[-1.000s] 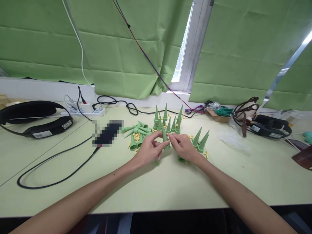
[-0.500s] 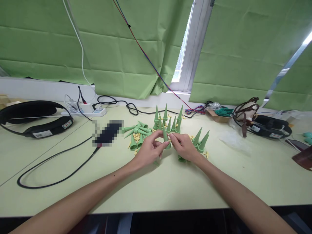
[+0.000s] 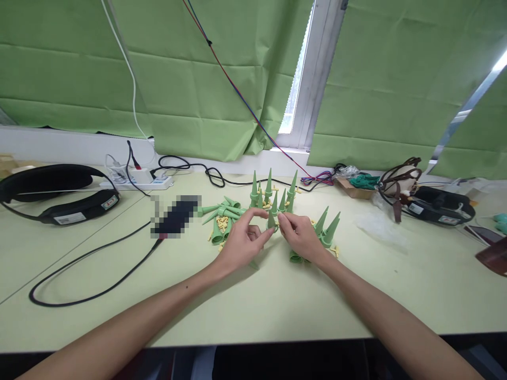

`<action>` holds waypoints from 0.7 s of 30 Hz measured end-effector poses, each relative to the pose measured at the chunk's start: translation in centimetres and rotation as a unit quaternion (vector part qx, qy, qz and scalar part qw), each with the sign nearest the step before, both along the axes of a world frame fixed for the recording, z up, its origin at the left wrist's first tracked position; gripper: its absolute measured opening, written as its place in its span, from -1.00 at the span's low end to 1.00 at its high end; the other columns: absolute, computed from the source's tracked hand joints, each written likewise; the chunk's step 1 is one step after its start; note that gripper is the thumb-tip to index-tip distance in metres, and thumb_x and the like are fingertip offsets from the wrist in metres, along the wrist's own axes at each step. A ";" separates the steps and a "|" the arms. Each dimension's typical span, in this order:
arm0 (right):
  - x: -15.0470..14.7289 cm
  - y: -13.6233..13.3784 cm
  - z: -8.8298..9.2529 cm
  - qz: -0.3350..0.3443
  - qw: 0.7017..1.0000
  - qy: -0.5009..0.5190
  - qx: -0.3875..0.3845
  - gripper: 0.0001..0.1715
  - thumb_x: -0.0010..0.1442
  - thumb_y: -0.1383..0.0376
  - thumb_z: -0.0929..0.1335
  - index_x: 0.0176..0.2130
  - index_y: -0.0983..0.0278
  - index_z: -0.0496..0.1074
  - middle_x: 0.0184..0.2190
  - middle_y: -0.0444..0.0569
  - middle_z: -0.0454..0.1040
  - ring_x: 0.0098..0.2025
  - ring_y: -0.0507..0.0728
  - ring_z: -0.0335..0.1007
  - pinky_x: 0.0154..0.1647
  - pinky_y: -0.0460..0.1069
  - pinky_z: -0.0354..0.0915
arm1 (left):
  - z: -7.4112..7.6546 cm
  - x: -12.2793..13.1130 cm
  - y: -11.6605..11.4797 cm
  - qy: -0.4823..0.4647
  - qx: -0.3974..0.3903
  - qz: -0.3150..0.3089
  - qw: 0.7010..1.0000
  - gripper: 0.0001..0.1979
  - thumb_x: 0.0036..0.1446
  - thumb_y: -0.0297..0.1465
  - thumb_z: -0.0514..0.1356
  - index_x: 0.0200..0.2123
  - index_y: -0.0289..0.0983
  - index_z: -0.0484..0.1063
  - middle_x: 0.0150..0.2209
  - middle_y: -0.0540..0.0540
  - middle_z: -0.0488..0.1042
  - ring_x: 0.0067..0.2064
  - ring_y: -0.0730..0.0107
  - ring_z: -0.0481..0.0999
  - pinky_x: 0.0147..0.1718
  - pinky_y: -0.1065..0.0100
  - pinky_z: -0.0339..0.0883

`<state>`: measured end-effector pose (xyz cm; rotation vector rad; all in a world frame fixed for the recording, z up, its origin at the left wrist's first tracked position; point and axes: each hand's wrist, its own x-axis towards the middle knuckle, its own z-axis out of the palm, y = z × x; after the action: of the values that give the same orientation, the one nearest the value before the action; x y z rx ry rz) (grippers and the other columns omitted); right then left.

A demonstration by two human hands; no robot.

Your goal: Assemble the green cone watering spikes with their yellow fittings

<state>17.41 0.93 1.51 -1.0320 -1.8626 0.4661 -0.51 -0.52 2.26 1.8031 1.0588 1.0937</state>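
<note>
My left hand (image 3: pixel 240 243) and my right hand (image 3: pixel 301 238) meet over the pale green table (image 3: pixel 257 306). Between them a small green cone (image 3: pixel 271 220) stands point up. The right fingers pinch its side and the left thumb rests at its base, with the left index finger arched above it. Another cone's tip (image 3: pixel 253 264) pokes out below my left hand's curled fingers. A green cone base (image 3: pixel 295 258) shows under my right hand. Just behind stand several upright green cones (image 3: pixel 269 194); two more (image 3: pixel 327 230) lean right of my right hand.
A heap of lying green cones (image 3: pixel 224 212) and small yellow pieces (image 3: pixel 222 225) sits left of the hands. Also here are a blurred black device (image 3: pixel 176 215) with a cable (image 3: pixel 91 266), a black headset (image 3: pixel 59 195), a power strip (image 3: pixel 137 182), a second headset (image 3: pixel 439 207) and a cardboard box (image 3: pixel 354 187).
Both hands have risen slightly and moved back with the cone. My left index finger has lifted off the cone and now arches above it.
</note>
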 end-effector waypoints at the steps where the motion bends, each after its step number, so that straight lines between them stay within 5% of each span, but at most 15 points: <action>1: 0.0 0.0 0.0 -0.007 1.000 0.009 0.000 -0.48 0.39 0.09 0.16 -0.55 0.24 0.11 -0.65 -0.20 0.14 -0.58 -0.02 0.02 -0.51 -0.06 0.02 | 0.0 0.0 0.0 -0.005 -0.005 0.003 1.000 -0.67 0.16 -0.15 0.23 -0.09 -0.16 0.28 -0.67 0.15 0.28 -0.61 0.42 0.36 -0.59 0.45 0.19; 5: 0.1 0.0 0.1 -0.018 0.999 0.039 -0.008 -0.51 0.39 0.08 0.17 -0.52 0.24 0.17 -0.65 -0.20 0.16 -0.59 -0.01 0.04 -0.51 -0.07 0.06 | 0.1 0.0 0.4 -0.021 -0.024 0.008 0.999 -0.70 0.21 -0.09 0.15 -0.29 -0.21 0.32 -0.68 0.11 0.31 -0.62 0.46 0.35 -0.60 0.47 0.20; 9: 0.2 -0.2 0.2 0.003 0.999 0.041 -0.018 -0.53 0.38 0.07 0.18 -0.50 0.24 0.18 -0.66 -0.20 0.17 -0.59 -0.01 0.05 -0.52 -0.07 0.07 | 0.2 0.1 0.8 -0.013 -0.081 -0.028 0.996 -0.50 0.24 0.02 0.04 -0.47 -0.29 0.37 -0.70 0.03 0.33 -0.67 0.47 0.34 -0.63 0.45 0.21; 14: 0.3 -0.2 0.3 0.030 0.999 0.028 -0.017 -0.54 0.38 0.07 0.18 -0.49 0.23 0.18 -0.65 -0.19 0.21 -0.59 0.00 0.08 -0.50 -0.07 0.10 | 0.2 0.1 0.9 -0.010 -0.148 -0.069 0.987 -0.39 0.22 0.11 -0.01 -0.45 -0.33 0.43 -0.73 -0.02 0.35 -0.69 0.43 0.37 -0.65 0.44 0.22; 21: 0.3 -0.1 0.0 0.037 0.999 0.030 -0.020 -0.53 0.38 0.08 0.18 -0.51 0.22 0.13 -0.66 -0.20 0.19 -0.59 0.00 0.08 -0.51 -0.07 0.10 | -0.1 -0.2 1.0 -0.008 -0.119 -0.078 0.990 -0.50 0.20 0.07 0.07 -0.40 -0.28 0.40 -0.69 0.01 0.39 -0.69 0.43 0.35 -0.68 0.44 0.18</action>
<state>17.71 0.84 1.50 -0.9673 -1.8504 0.5730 -0.72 0.52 2.19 1.6540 0.9761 0.8491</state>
